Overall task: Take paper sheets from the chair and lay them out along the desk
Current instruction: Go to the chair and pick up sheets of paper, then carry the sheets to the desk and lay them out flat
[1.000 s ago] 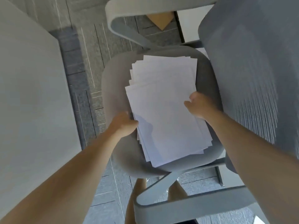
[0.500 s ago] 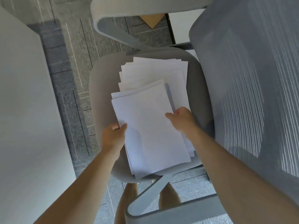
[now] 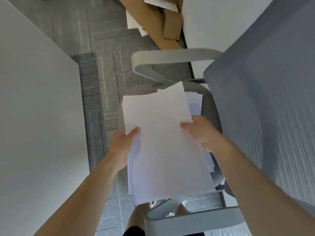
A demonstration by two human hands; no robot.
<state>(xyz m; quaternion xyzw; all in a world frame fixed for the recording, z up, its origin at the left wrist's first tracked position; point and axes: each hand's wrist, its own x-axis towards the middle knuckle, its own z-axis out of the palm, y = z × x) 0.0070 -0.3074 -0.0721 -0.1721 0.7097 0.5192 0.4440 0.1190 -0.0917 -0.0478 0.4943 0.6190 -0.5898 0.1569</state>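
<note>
A stack of white paper sheets (image 3: 163, 142) is lifted above the grey chair seat (image 3: 213, 106). My left hand (image 3: 123, 147) grips the stack's left edge, thumb on top. My right hand (image 3: 201, 132) grips its right edge, thumb on the top sheet. More white sheets (image 3: 194, 101) lie on the seat behind the lifted stack, partly hidden by it. The white desk (image 3: 37, 116) runs along the left.
The chair's mesh backrest (image 3: 265, 99) rises on the right, and its grey armrests (image 3: 170, 57) frame the seat front and back. Flattened cardboard (image 3: 158, 23) lies on the grey carpet (image 3: 102, 82) beyond. My legs show below the stack.
Both hands took hold of part of the pile and raised it off the seat toward me. The view tilted up, bringing the cardboard into sight.
</note>
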